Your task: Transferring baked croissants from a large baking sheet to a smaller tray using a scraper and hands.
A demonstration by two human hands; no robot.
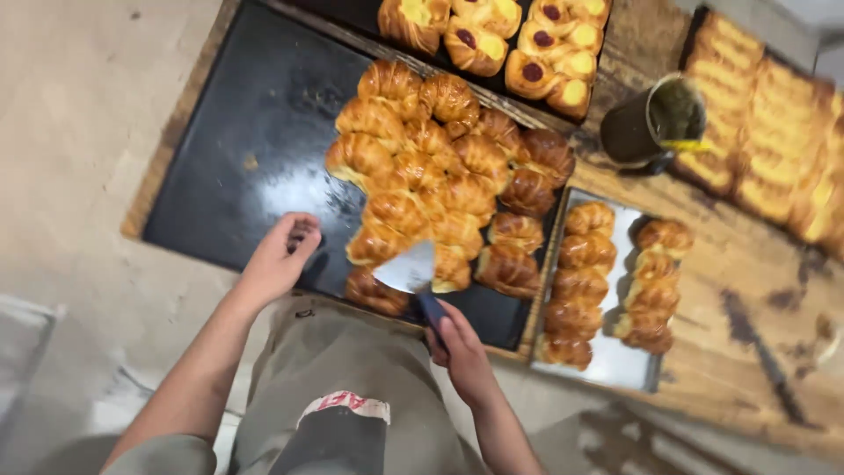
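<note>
Croissants (440,176) on the dark tray (237,167) look light, flaky and crush-prone, so the right hand (462,352) gripping the scraper (411,271) lifts from underneath while the left hand (280,259) pinches the tray's near edge.

croissants (440,167) on baking sheet (237,167) | small tray (615,352) right of it | cup (655,123) behind tray

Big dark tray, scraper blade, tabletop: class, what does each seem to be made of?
Big dark tray: probably metal, blackened, with a dull sheen. Scraper blade: likely bare steel, pale and reflective. Tabletop: wood, with visible grain and dark stains.
</note>
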